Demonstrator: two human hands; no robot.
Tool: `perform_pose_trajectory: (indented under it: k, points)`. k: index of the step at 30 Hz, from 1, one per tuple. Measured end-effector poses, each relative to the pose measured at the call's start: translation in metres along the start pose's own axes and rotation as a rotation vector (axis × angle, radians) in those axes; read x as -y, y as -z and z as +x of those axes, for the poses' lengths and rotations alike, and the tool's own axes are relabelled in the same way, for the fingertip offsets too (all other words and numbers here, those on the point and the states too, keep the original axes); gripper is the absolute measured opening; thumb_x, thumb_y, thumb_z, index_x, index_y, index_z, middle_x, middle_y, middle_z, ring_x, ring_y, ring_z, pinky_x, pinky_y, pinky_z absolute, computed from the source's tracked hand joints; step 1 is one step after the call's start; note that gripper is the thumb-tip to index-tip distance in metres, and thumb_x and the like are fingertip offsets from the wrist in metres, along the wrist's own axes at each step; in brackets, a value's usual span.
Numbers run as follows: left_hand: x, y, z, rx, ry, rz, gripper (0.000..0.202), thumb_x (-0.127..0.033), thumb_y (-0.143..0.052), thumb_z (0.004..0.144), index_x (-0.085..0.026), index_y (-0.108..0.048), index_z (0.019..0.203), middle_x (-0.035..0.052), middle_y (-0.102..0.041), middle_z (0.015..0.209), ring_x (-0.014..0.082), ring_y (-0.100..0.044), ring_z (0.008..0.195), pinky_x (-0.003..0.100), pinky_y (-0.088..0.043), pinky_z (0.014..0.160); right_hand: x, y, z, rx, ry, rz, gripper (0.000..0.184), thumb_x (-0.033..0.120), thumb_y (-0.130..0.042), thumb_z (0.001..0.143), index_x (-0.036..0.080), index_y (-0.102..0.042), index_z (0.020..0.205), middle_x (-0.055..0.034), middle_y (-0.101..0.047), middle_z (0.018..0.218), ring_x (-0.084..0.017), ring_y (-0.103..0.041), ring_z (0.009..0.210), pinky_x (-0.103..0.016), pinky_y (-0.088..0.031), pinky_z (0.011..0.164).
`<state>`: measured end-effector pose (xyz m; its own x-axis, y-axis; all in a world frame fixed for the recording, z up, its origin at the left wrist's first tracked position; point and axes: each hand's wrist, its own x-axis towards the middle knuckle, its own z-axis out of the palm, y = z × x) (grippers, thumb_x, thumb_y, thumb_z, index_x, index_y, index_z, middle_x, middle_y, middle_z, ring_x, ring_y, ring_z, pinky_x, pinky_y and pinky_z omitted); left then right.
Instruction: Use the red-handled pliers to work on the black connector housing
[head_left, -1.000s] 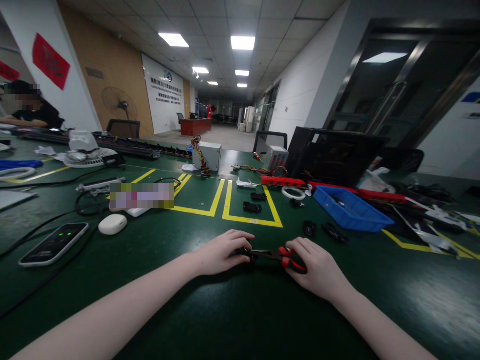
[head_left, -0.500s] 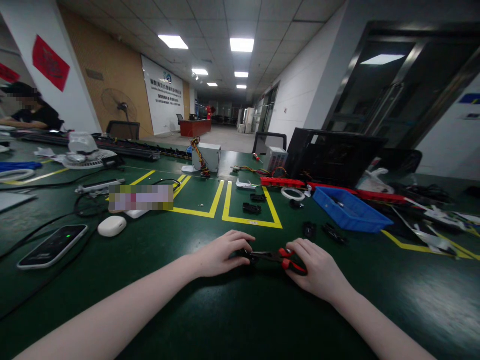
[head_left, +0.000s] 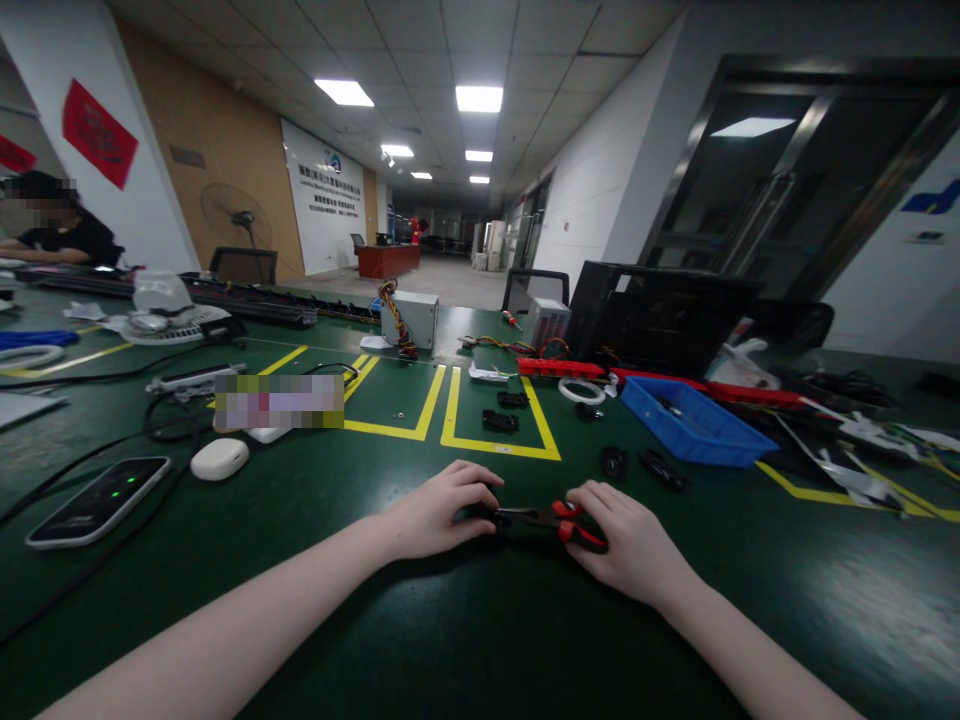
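Little changed from a second ago: both hands remain low on the green table [head_left: 480, 640]. Right hand [head_left: 626, 535] closed around red-handled pliers [head_left: 551, 519], handles inside the grip, dark nose pointing left. Left hand [head_left: 439, 510] curled over a small black part [head_left: 487, 515] at the pliers' tip, mostly hidden. Work apparently unadvanced.
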<state>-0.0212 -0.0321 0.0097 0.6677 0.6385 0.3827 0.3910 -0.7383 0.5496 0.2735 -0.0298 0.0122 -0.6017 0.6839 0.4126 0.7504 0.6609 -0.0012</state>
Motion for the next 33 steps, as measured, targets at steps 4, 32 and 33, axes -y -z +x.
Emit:
perform_pose_trajectory:
  k: [4, 32, 33]
  points:
    - [-0.0005, 0.0007, 0.0004, 0.026, 0.016, -0.022, 0.017, -0.02, -0.064, 0.09, -0.021, -0.061, 0.107, 0.0079, -0.055, 0.133, 0.0232, -0.048, 0.126, 0.043, -0.043, 0.105, 0.0007, 0.0002, 0.0001, -0.03, 0.009, 0.002, 0.035, 0.023, -0.07, 0.07, 0.019, -0.059, 0.104, -0.0072, -0.066, 0.1, -0.022, -0.064, 0.087, -0.035, -0.055, 0.076]
    - [-0.0013, 0.0012, -0.0002, -0.027, -0.047, -0.012, 0.02, -0.015, -0.064, 0.088, -0.021, -0.06, 0.107, 0.0087, -0.053, 0.136, 0.0246, -0.045, 0.129, 0.045, -0.042, 0.107, 0.0038, 0.0033, 0.0017, -0.068, 0.025, -0.048, 0.03, 0.025, -0.064, 0.072, 0.02, -0.059, 0.102, -0.0071, -0.068, 0.096, -0.022, -0.064, 0.082, -0.034, -0.053, 0.071]
    - [-0.0002, 0.0003, -0.0002, -0.035, -0.055, 0.004, 0.02, -0.016, -0.065, 0.088, -0.021, -0.061, 0.107, 0.0087, -0.053, 0.135, 0.0249, -0.045, 0.129, 0.046, -0.042, 0.107, 0.0039, 0.0033, 0.0017, -0.06, 0.019, -0.041, 0.029, 0.025, -0.064, 0.072, 0.02, -0.059, 0.1, -0.0065, -0.068, 0.095, -0.021, -0.065, 0.081, -0.034, -0.053, 0.071]
